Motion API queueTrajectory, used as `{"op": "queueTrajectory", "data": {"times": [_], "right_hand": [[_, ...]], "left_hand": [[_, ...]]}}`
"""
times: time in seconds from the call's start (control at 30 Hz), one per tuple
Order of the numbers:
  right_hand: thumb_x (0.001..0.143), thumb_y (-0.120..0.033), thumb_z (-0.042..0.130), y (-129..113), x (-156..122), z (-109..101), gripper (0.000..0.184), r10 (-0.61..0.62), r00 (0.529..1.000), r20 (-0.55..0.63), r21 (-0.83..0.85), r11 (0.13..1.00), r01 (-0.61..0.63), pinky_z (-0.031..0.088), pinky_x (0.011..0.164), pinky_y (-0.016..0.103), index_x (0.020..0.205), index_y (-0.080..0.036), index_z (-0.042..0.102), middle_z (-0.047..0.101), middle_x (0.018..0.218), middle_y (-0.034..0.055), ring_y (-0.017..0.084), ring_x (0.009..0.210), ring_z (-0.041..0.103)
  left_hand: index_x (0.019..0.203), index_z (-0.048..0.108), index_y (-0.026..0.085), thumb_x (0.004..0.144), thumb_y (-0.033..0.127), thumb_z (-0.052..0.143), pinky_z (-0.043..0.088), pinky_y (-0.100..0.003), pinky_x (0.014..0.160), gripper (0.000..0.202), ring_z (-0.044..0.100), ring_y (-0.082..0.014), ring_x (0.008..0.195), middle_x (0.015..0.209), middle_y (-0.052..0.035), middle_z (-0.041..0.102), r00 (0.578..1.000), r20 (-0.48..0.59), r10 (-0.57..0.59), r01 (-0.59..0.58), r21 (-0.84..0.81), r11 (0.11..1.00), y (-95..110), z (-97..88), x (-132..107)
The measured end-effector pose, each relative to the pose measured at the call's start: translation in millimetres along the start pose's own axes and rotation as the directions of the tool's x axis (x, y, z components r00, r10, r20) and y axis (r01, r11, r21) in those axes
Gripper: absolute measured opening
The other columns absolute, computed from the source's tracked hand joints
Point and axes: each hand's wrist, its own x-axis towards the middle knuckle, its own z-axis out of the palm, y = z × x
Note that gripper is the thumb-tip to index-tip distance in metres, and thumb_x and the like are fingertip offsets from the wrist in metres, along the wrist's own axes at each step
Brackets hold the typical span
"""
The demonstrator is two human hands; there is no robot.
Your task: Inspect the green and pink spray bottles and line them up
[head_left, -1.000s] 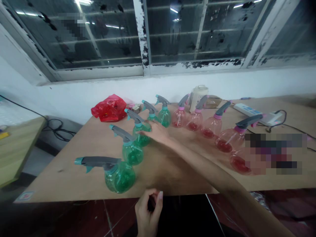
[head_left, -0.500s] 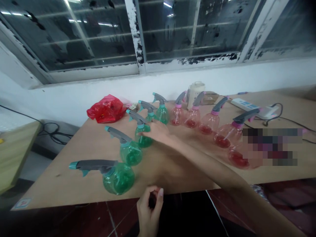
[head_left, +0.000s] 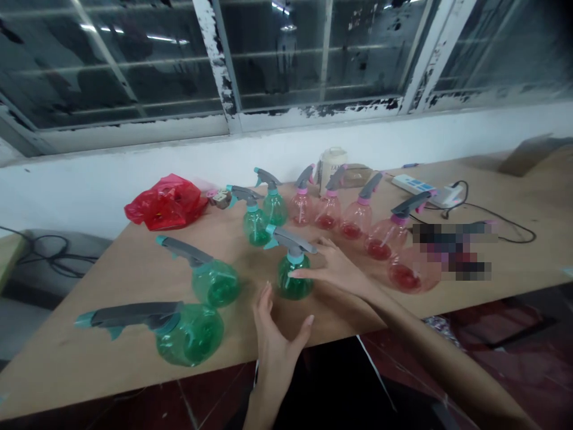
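My right hand (head_left: 333, 266) grips a green spray bottle (head_left: 293, 283) from its right side, thumb across the front of the body. The bottle is upright, with a grey and teal trigger head and green liquid inside. Just below it, my left hand (head_left: 277, 328) is held with thumb and fingers apart, nothing between them. Two green bottles stand to the left, the nearer green bottle (head_left: 190, 337) by the front edge and another green bottle (head_left: 217, 283) behind it. Farther back are two more, a green bottle (head_left: 256, 227) and a green bottle (head_left: 274, 208).
Several pink spray bottles (head_left: 357, 221) form a row at the right. A red plastic bag (head_left: 168, 203), a pale cup (head_left: 332, 170) and a white power strip (head_left: 423, 190) with cables lie toward the wall on the wooden table (head_left: 111, 269). One patch at right is pixelated.
My right hand has brought the green bottle out of the row, toward me. My left hand has risen over the table edge and its fingers have spread. The view has shifted right.
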Motion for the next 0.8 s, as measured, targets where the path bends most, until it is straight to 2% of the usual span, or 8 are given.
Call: {"op": "queueTrajectory", "data": {"times": [0.1,0.27,0.43,0.5,0.57,0.63,0.7,0.8], "right_hand": [[0.067,-0.051,0.073,2.4,-25.7,-4.8,0.04,0.086,0.993,-0.076,0.166,0.984,-0.072,0.034,0.1,0.049,0.1,-0.027,0.07,0.067,0.108,0.0041,0.028,0.112,0.052],[0.069,-0.048,0.074,9.6,-49.2,-4.1,0.036,0.186,0.971,-0.153,0.357,0.926,-0.121,0.042,0.093,0.042,0.095,-0.023,0.067,0.069,0.101,0.0038,0.024,0.099,0.061],[0.071,-0.046,0.072,21.9,-58.8,-10.5,0.035,0.232,0.948,-0.218,0.354,0.924,-0.145,0.037,0.1,0.046,0.099,-0.024,0.067,0.068,0.104,0.0043,0.026,0.105,0.059],[0.071,-0.043,0.073,23.0,-60.3,-17.4,0.034,0.217,0.96,-0.177,0.409,0.903,-0.129,0.039,0.1,0.045,0.099,-0.025,0.067,0.068,0.105,0.0041,0.025,0.105,0.06],[0.072,-0.04,0.073,21.9,-60.4,-23.7,0.036,0.172,0.981,-0.089,0.544,0.833,-0.097,0.04,0.1,0.043,0.105,-0.026,0.065,0.067,0.11,0.0034,0.023,0.108,0.059],[0.074,-0.039,0.072,19.4,-58.9,-26.0,0.039,0.16,0.987,-0.033,0.695,0.713,-0.093,0.04,0.102,0.04,0.111,-0.029,0.063,0.065,0.116,0.0026,0.021,0.112,0.058],[0.076,-0.041,0.07,16.3,-56.0,-23.2,0.038,0.225,0.974,-0.014,0.803,0.583,-0.123,0.04,0.103,0.04,0.11,-0.028,0.063,0.065,0.117,0.0033,0.021,0.114,0.057],[0.075,-0.04,0.071,11.2,-50.9,-12.7,0.035,0.348,0.937,-0.009,0.907,0.397,-0.139,0.041,0.103,0.041,0.105,-0.024,0.066,0.068,0.112,0.0044,0.022,0.112,0.06]], "left_hand": [[0.144,0.018,0.021,0.07,0.039,0.074,0.032,-0.055,0.108,0.095,0.033,-0.0335,0.136,0.146,-0.0183,0.03,0.994,0.086,0.062,-0.062,0.003,0.998,-1.8,22.9,11.7],[0.141,0.024,0.022,0.072,0.032,0.071,0.038,-0.051,0.105,0.084,0.042,-0.0301,0.13,0.14,-0.0155,0.041,0.982,0.179,0.053,-0.05,-0.026,0.998,5.6,48.5,23.8],[0.137,0.033,0.024,0.069,0.029,0.072,0.045,-0.048,0.096,0.079,0.053,-0.0293,0.118,0.125,-0.0113,0.054,0.964,0.261,0.046,-0.064,0.059,0.996,26.7,46.5,30.1],[0.136,0.037,0.025,0.069,0.033,0.073,0.045,-0.047,0.095,0.077,0.054,-0.029,0.116,0.123,-0.0103,0.056,0.958,0.28,0.063,-0.088,0.075,0.993,31.9,39.2,29.5],[0.134,0.041,0.026,0.072,0.038,0.07,0.045,-0.046,0.095,0.07,0.055,-0.0277,0.114,0.123,-0.0097,0.057,0.951,0.305,0.06,-0.074,0.035,0.997,35.5,29.4,27.4],[0.132,0.043,0.026,0.075,0.04,0.067,0.045,-0.046,0.096,0.063,0.057,-0.0269,0.113,0.122,-0.0093,0.058,0.935,0.353,0.028,-0.023,-0.02,1.0,39.7,18.9,24.2],[0.132,0.045,0.026,0.075,0.041,0.067,0.044,-0.048,0.096,0.062,0.056,-0.0283,0.114,0.122,-0.01,0.059,0.907,0.422,-0.001,0.013,-0.025,1.0,46.3,9.8,19.9],[0.133,0.045,0.027,0.073,0.042,0.069,0.044,-0.051,0.095,0.066,0.055,-0.0322,0.115,0.121,-0.012,0.06,0.863,0.505,-0.004,-0.008,0.022,1.0,59.6,2.4,10.7]]}}
